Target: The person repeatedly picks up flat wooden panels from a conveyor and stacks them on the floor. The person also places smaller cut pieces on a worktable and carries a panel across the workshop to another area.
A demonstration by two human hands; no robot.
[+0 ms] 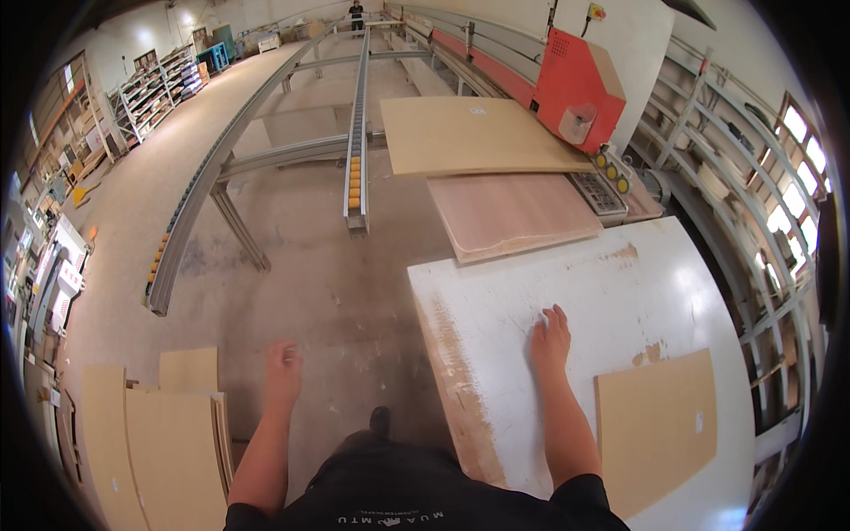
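Observation:
My left hand (283, 363) hangs over the floor, left of the white-topped table. Its fingers are loosely bent, with nothing visible in them. Above the white table (496, 327) is my right hand (552, 336), fingers relaxed and slightly apart, holding nothing; whether it touches the top, I cannot tell. A tan board (655, 434) lies flat on the table to the right of my right forearm. Beyond the table, a large tan board (478, 133) rests beside the red machine (575, 80), above a pinkish wooden panel (522, 212).
Several tan boards (173, 451) stand at the lower left. Roller rails (356, 168) on metal legs run toward the back, where another person (357, 16) stands. A grey metal rack (708, 124) lines the right side. A button panel (598, 193) sits below the machine.

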